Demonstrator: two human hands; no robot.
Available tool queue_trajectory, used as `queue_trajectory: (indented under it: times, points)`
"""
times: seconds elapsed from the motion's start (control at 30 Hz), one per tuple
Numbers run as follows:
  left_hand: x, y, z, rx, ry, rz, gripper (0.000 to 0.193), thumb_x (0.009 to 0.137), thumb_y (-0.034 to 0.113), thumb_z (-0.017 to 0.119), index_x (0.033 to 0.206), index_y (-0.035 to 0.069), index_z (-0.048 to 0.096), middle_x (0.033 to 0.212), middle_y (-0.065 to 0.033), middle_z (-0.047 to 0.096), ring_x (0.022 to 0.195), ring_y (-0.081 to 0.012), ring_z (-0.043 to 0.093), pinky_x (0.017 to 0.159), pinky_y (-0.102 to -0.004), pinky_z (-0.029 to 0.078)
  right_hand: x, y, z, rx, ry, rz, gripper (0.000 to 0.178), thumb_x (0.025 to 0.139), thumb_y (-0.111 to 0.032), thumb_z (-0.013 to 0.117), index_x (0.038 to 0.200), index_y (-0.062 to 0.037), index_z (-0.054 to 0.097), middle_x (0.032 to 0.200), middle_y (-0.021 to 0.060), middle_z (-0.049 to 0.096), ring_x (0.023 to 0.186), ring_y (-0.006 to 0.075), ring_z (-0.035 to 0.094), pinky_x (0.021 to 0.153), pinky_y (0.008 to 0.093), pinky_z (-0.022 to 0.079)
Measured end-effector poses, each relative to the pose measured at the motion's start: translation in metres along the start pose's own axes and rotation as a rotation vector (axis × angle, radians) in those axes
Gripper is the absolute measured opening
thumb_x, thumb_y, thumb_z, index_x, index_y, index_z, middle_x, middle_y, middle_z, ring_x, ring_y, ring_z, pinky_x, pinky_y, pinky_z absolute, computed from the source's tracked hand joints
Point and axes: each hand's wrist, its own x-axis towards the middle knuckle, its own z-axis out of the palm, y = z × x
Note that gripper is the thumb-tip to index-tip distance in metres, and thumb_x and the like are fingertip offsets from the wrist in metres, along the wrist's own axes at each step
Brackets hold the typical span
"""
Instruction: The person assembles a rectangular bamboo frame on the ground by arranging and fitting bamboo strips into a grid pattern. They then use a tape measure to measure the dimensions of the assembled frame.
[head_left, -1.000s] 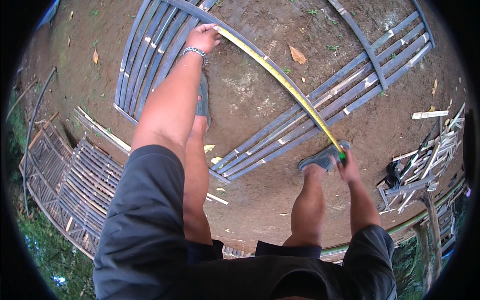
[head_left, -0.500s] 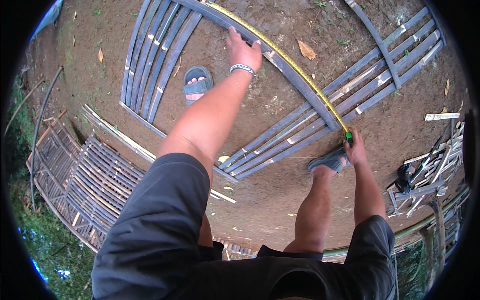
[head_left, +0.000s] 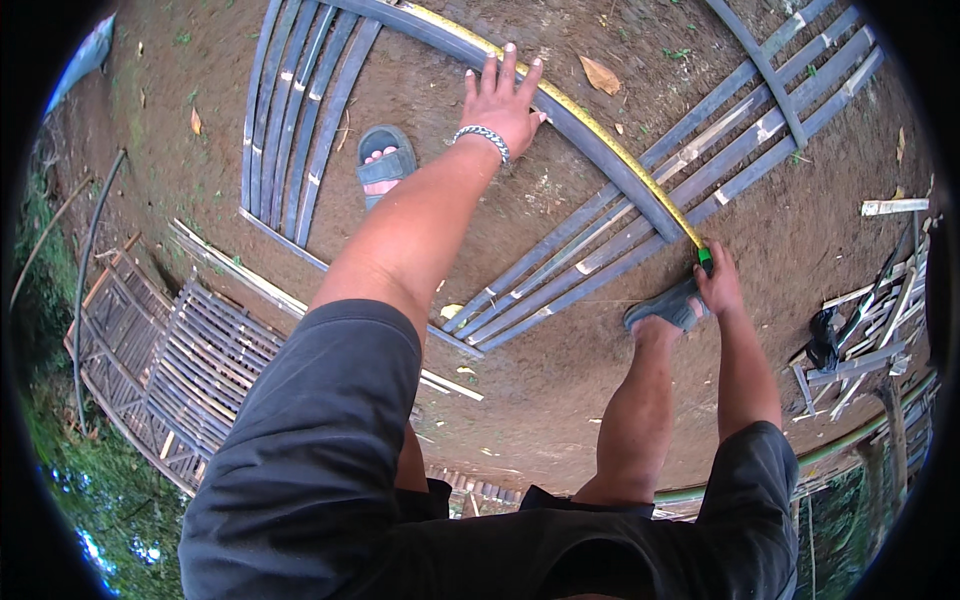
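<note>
A yellow tape measure blade [head_left: 620, 152] stretches along a long, dark, split-bamboo slat [head_left: 634, 194], which lies across two slatted bamboo panels on the ground. My left hand [head_left: 503, 108] is open with its fingers spread, reaching over the slat and the blade; whether it presses on them I cannot tell. Near the slat's lower right end, my right hand [head_left: 722, 286] is closed around the green tape measure case [head_left: 706, 260]. The blade's far end runs out past the top of the view. One panel [head_left: 313, 100] is at the upper left, the other panel [head_left: 588, 266] at the right.
My sandalled feet stand at a left sandal [head_left: 398, 160] and a right sandal [head_left: 668, 306]. A bamboo rack [head_left: 215, 345] lies far left. At the right is a pile of bamboo offcuts [head_left: 870, 345] with a black plastic bag [head_left: 824, 338]. A dry leaf [head_left: 600, 76] lies beyond the slat.
My left hand has spread its fingers and moved slightly right and up, from the slat's near edge to over the blade. My right hand still holds the tape measure, almost unmoved.
</note>
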Motion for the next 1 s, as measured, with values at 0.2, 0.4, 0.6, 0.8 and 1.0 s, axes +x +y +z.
queue_trajectory:
  times: [0.2,0.4,0.6,0.8,1.0]
  points:
    - [0.006,0.002,0.001,0.029,-0.011,-0.02,0.075,0.102,0.047,0.048,0.162,0.021,0.011,0.168,-0.0178,0.0,0.155,-0.0363,0.007,0.124,-0.0526,0.014,0.006,0.008,0.002,-0.019,-0.014,-0.018,0.054,0.084,-0.012,0.066,0.135,-0.011,0.049,0.128,0.0234,0.055,0.121,0.0448,0.053,0.103,0.0478,0.044]
    - [0.005,-0.001,0.005,0.027,0.012,-0.015,0.078,0.1,0.047,0.051,0.162,0.02,0.011,0.168,-0.0179,0.0,0.155,-0.0351,0.006,0.123,-0.053,0.015,0.012,0.013,0.003,-0.032,-0.039,-0.019,0.052,0.086,-0.013,0.065,0.135,-0.0117,0.049,0.129,0.0243,0.054,0.121,0.0455,0.052,0.104,0.0482,0.044]
    - [0.004,-0.004,0.01,0.041,0.037,0.004,0.079,0.1,0.046,0.053,0.161,0.018,0.013,0.167,-0.0199,0.003,0.155,-0.0367,0.008,0.122,-0.0555,0.017,0.012,0.006,-0.003,-0.038,-0.065,-0.017,0.053,0.086,-0.014,0.065,0.136,-0.0124,0.049,0.13,0.0236,0.054,0.123,0.0445,0.052,0.106,0.048,0.044]
    - [0.004,-0.004,0.008,0.041,0.012,0.011,0.08,0.099,0.046,0.054,0.161,0.016,0.014,0.167,-0.0207,0.003,0.154,-0.0379,0.007,0.121,-0.0575,0.018,0.014,0.009,-0.004,-0.052,-0.127,0.015,0.055,0.085,-0.013,0.064,0.137,-0.0134,0.047,0.13,0.023,0.054,0.124,0.0437,0.051,0.107,0.0479,0.043]
    - [0.003,-0.003,0.007,0.053,-0.006,0.013,0.079,0.099,0.046,0.053,0.161,0.016,0.014,0.167,-0.0205,0.003,0.154,-0.0379,0.007,0.121,-0.0575,0.017,0.015,0.007,-0.005,-0.068,-0.146,0.042,0.054,0.085,-0.014,0.064,0.137,-0.013,0.047,0.13,0.0228,0.054,0.125,0.0433,0.051,0.107,0.0479,0.044]
